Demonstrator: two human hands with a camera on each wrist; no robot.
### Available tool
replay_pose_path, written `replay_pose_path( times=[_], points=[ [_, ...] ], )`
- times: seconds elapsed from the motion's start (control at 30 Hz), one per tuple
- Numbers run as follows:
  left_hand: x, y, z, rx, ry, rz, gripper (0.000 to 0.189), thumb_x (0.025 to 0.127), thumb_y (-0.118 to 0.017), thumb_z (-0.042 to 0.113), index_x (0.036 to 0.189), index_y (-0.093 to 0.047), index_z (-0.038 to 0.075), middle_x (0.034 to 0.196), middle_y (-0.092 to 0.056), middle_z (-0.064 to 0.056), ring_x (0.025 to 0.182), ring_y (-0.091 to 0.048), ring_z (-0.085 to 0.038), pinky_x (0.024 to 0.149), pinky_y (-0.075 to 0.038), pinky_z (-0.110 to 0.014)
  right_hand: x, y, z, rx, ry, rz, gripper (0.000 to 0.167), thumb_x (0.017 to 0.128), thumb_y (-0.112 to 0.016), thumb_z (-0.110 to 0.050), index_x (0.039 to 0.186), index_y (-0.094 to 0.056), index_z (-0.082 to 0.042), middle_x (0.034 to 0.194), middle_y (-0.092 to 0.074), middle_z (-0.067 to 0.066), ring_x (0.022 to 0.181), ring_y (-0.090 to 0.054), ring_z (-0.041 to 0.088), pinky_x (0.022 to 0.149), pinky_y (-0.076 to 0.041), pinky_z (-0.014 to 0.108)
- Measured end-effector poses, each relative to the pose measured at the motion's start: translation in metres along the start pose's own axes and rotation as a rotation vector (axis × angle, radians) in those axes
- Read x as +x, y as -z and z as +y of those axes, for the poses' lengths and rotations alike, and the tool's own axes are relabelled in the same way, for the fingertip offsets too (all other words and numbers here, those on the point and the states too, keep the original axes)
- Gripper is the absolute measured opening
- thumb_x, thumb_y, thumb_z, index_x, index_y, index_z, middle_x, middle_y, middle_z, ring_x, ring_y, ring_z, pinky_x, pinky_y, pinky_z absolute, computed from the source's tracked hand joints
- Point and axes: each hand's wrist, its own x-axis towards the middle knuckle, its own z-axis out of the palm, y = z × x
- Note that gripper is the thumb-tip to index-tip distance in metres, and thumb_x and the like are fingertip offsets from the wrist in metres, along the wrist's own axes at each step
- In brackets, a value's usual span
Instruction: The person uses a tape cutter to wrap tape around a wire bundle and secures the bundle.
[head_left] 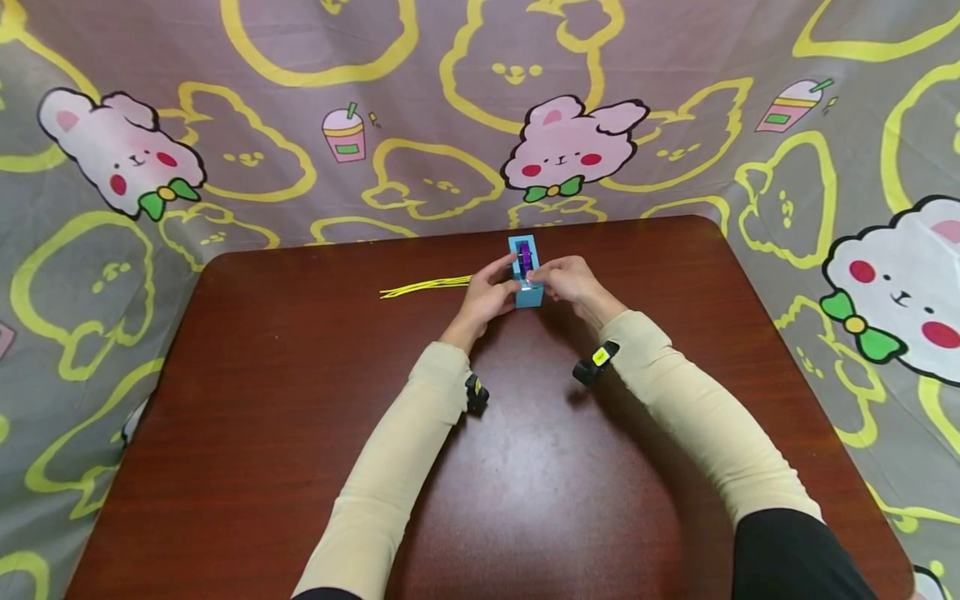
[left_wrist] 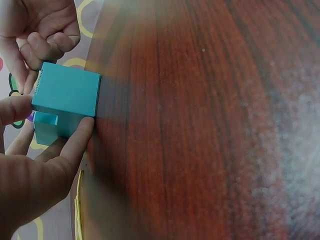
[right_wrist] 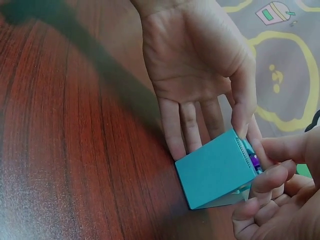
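Note:
A light blue tape dispenser (head_left: 529, 297) with a purple reel (head_left: 526, 252) stands near the table's back edge. My left hand (head_left: 486, 300) grips it from the left side; in the left wrist view its fingers and thumb lie along the blue walls (left_wrist: 65, 90). At the dispenser's toothed cutting edge (right_wrist: 243, 152), the thumb and index finger of my right hand (head_left: 572, 280) pinch together over the tape. The pinched end of tape is mostly hidden by the fingertips. The other right fingers are curled in.
Several thin yellow strips (head_left: 423, 286) lie on the table left of the dispenser, partly behind my left hand. The brown wooden table (head_left: 315, 400) meets a patterned cloth (head_left: 442, 108) hung along its back and sides.

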Motion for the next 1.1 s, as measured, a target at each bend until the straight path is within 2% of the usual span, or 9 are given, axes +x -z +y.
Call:
replay_pose_path(
  times=[0.3,0.87,1.1],
  points=[
    [-0.0006,-0.0012,0.003,-0.002,0.006,-0.006,0.052,0.097,-0.064,0.009,0.145,-0.056,0.025,0.15,-0.048,-0.008,0.112,-0.064,-0.024,0.093,-0.052,-0.047,-0.0014,0.0011,-0.0021,-0.003,-0.02,0.009,0.022,0.093,-0.073,-0.019,0.096,-0.07,0.002,0.058,-0.049,0.0,0.057,-0.045,0.013,0.06,-0.04,0.031],
    [-0.001,-0.0027,-0.0004,-0.02,-0.006,0.0,0.053,0.095,-0.063,0.006,0.145,-0.057,0.024,0.15,-0.048,-0.008,0.115,-0.061,-0.023,0.094,-0.052,-0.046,-0.0087,-0.0027,0.0056,0.056,0.006,0.007,0.02,0.094,-0.072,-0.017,0.09,-0.069,0.002,0.056,-0.045,-0.001,0.054,-0.041,0.012,0.057,-0.035,0.029],
    [-0.0009,-0.0026,-0.0005,-0.026,-0.013,0.01,0.053,0.095,-0.063,0.004,0.144,-0.057,0.023,0.149,-0.049,-0.009,0.116,-0.06,-0.023,0.093,-0.053,-0.046,-0.0098,-0.0042,0.0065,0.053,0.012,0.013,0.02,0.094,-0.071,-0.016,0.093,-0.07,0.004,0.056,-0.046,-0.002,0.054,-0.041,0.011,0.059,-0.036,0.03]
  ],
)
